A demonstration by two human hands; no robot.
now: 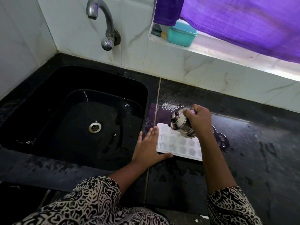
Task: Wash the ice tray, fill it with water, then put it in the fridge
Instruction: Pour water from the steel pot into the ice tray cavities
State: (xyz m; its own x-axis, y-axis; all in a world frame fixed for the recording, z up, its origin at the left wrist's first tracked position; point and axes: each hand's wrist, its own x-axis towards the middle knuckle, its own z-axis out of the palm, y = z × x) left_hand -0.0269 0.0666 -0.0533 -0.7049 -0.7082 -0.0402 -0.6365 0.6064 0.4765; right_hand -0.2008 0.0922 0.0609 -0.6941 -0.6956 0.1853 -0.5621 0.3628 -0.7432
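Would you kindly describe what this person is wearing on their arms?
The left sleeve and right sleeve are loose fabric in a black-and-white swirling print, ending near the elbows. Below them the left forearm and right forearm are bare; no watch or bangle shows.

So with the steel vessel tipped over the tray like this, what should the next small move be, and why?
Probably slide the right hand along so the tilted steel vessel reaches the next star-shaped cups. Its mouth hangs over the ice tray's far left corner only, and the left hand, fingers straight, steadies the tray's left edge on the countertop. Which cups are full is unclear.
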